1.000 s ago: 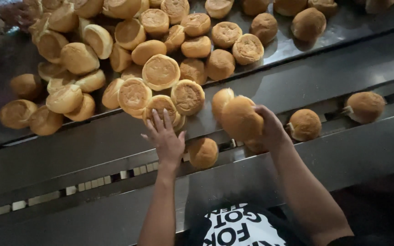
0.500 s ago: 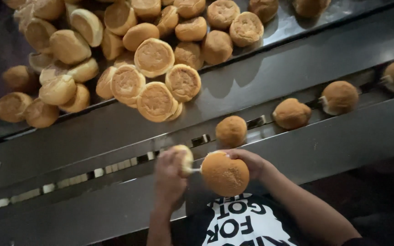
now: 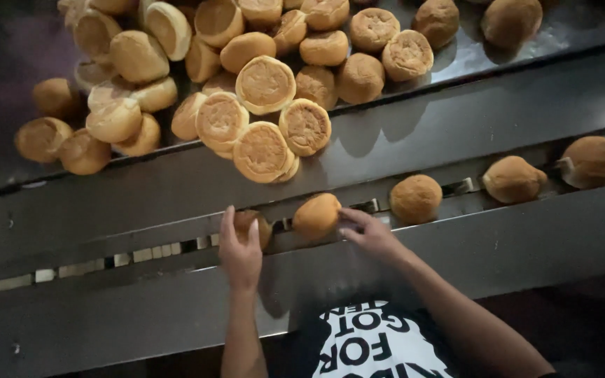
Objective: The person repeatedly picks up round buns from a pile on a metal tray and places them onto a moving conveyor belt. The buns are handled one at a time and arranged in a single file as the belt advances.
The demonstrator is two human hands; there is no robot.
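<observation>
Golden bread buns lie in a narrow metal channel [image 3: 141,248] that runs across in front of me. My left hand [image 3: 239,246] is wrapped over a small bun [image 3: 262,225] sitting in the channel, and the fingers hide most of it. Just to the right lies a second bun [image 3: 315,215]. My right hand [image 3: 369,234] rests beside it, fingers stretched out and the tips touching its right side. Further right along the channel lie three more buns [image 3: 415,199], [image 3: 512,179], [image 3: 592,162], spaced apart.
A big heap of buns [image 3: 260,84] covers the sloping metal table [image 3: 526,35] behind the channel, several spilling toward its front edge. A broad steel ledge [image 3: 106,315] lies between the channel and my body.
Both hands moved up from near my chest to the channel. The large bun from my right hand now lies in the channel, and the buns there have shifted right.
</observation>
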